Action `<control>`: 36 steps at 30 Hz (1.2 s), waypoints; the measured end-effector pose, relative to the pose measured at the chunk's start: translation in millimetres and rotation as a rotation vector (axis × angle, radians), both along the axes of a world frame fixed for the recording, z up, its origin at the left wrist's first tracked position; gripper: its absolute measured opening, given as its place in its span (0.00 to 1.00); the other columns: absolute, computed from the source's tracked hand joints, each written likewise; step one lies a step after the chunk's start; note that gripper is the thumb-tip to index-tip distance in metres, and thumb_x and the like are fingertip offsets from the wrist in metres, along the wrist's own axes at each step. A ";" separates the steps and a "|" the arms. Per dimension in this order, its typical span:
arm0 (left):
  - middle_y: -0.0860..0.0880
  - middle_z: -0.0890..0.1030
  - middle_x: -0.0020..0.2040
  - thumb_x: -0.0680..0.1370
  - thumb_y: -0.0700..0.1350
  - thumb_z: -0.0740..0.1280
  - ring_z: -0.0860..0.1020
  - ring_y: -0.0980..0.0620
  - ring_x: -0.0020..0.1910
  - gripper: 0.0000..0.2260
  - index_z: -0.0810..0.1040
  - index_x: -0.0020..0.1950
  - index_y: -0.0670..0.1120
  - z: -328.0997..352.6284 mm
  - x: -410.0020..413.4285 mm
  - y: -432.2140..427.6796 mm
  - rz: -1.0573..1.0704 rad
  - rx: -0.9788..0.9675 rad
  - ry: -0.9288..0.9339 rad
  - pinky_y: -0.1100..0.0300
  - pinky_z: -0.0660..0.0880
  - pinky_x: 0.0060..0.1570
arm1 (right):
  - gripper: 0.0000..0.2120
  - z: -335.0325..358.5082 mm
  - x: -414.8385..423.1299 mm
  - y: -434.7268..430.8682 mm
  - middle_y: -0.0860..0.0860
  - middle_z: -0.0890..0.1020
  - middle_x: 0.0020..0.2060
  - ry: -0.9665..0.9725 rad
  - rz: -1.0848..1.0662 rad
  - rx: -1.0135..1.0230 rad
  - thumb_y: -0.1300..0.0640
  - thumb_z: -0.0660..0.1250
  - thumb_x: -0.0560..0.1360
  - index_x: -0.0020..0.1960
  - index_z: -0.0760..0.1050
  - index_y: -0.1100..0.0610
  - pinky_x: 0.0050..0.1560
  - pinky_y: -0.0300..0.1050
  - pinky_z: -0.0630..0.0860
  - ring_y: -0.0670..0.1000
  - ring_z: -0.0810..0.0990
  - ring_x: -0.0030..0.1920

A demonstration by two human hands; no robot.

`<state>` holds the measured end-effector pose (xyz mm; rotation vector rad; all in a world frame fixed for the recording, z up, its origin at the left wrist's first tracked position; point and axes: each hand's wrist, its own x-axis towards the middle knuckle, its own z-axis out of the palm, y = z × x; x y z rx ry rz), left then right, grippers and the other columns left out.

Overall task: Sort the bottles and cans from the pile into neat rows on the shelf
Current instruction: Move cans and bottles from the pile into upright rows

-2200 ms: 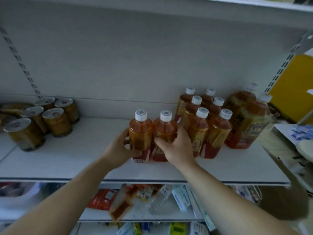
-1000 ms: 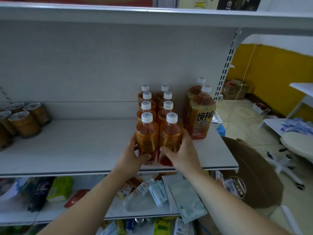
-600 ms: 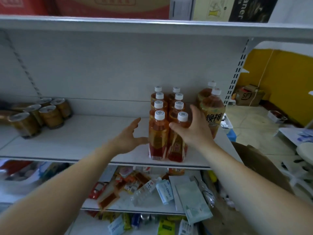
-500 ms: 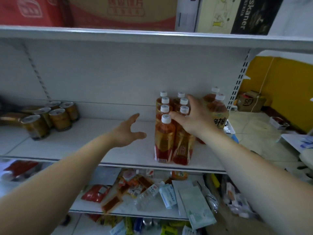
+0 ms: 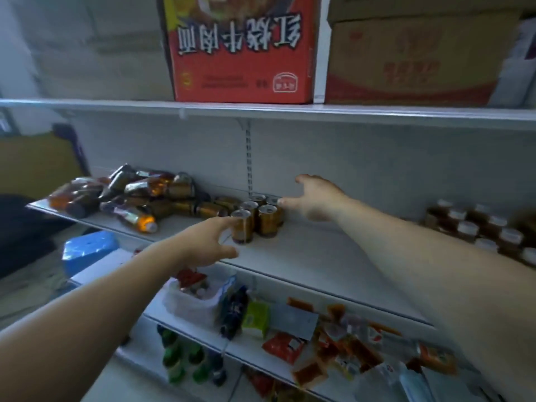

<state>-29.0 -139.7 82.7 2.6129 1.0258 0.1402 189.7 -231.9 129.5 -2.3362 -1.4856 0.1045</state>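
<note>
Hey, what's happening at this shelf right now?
A person is sorting drinks on a shop shelf. Both hands are open and hold nothing. The left hand is at the front of a small cluster of upright cans, and the right hand is at its back right. A jumbled pile of bottles and cans lies unsorted further left. Bottles already stand in rows at the far right.

We read 红烧牛肉面 in large white characters, upside down, on the red carton [image 5: 240,47]. Below that carton, the labels on the cans [image 5: 268,220] blur past reading.
</note>
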 end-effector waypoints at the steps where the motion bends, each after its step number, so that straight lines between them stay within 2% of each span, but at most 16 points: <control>1: 0.49 0.60 0.76 0.75 0.54 0.69 0.63 0.49 0.73 0.35 0.55 0.77 0.53 0.9 -21.3 12.6 0.026 0.009 0.006 0.56 0.61 0.68 | 0.41 -0.4 -18.4 16.9 0.53 0.63 0.75 0.006 0.019 0.009 0.33 0.64 0.72 0.77 0.57 0.52 0.70 0.49 0.64 0.56 0.64 0.73; 4: 0.49 0.60 0.76 0.75 0.54 0.69 0.62 0.48 0.73 0.35 0.55 0.77 0.52 3.1 -74.7 45.7 0.096 0.016 0.011 0.54 0.61 0.70 | 0.41 -2.0 -67.7 62.6 0.53 0.61 0.76 0.053 0.083 -0.002 0.33 0.64 0.72 0.77 0.56 0.52 0.71 0.51 0.63 0.57 0.62 0.74; 8: 0.49 0.61 0.76 0.76 0.53 0.68 0.64 0.48 0.72 0.34 0.55 0.77 0.53 1.8 -117.1 85.3 0.177 -0.018 0.023 0.54 0.63 0.68 | 0.40 -3.4 -115.2 119.6 0.53 0.62 0.75 0.018 0.170 -0.041 0.33 0.63 0.73 0.77 0.56 0.52 0.70 0.51 0.64 0.56 0.63 0.73; 11: 0.49 0.64 0.74 0.75 0.54 0.68 0.69 0.48 0.68 0.34 0.56 0.76 0.55 -5.4 -137.9 122.1 0.232 -0.034 0.010 0.54 0.66 0.66 | 0.36 -6.7 -141.6 164.4 0.54 0.67 0.73 -0.004 0.216 -0.062 0.35 0.63 0.74 0.75 0.60 0.53 0.65 0.50 0.67 0.57 0.67 0.70; 17: 0.51 0.61 0.76 0.75 0.54 0.68 0.65 0.49 0.71 0.33 0.56 0.76 0.55 -17.8 -162.3 202.8 0.283 0.011 0.064 0.56 0.65 0.67 | 0.35 -23.7 -171.5 276.8 0.54 0.72 0.68 -0.022 0.308 -0.046 0.34 0.65 0.71 0.71 0.66 0.51 0.60 0.46 0.70 0.56 0.72 0.65; 22: 0.50 0.61 0.76 0.75 0.54 0.68 0.65 0.48 0.71 0.32 0.57 0.76 0.54 -15.4 -178.9 289.6 0.367 0.018 0.053 0.55 0.65 0.67 | 0.38 -28.0 -185.3 376.9 0.53 0.71 0.69 -0.030 0.333 -0.035 0.30 0.63 0.69 0.73 0.62 0.47 0.64 0.52 0.70 0.56 0.71 0.66; 27: 0.50 0.66 0.72 0.75 0.54 0.68 0.69 0.49 0.67 0.30 0.61 0.74 0.53 -17.7 -196.2 366.9 0.426 0.010 0.021 0.59 0.68 0.62 | 0.38 -35.2 -195.7 457.0 0.53 0.70 0.70 -0.034 0.368 -0.052 0.32 0.63 0.71 0.75 0.61 0.49 0.58 0.46 0.68 0.55 0.71 0.65; 32: 0.50 0.67 0.72 0.75 0.57 0.67 0.69 0.48 0.67 0.31 0.61 0.75 0.54 -31.4 -218.1 442.2 0.455 -0.034 0.050 0.55 0.68 0.64 | 0.40 -51.1 -206.6 516.2 0.52 0.67 0.72 -0.040 0.350 -0.110 0.32 0.64 0.70 0.76 0.58 0.48 0.65 0.51 0.69 0.56 0.69 0.68; 36: 0.49 0.71 0.66 0.76 0.54 0.66 0.73 0.50 0.59 0.26 0.65 0.72 0.52 -41.3 -230.2 505.4 0.392 -0.073 0.016 0.58 0.71 0.56 | 0.38 -65.4 -216.6 554.9 0.55 0.66 0.72 -0.144 0.305 -0.153 0.35 0.65 0.72 0.75 0.59 0.51 0.67 0.51 0.67 0.57 0.67 0.69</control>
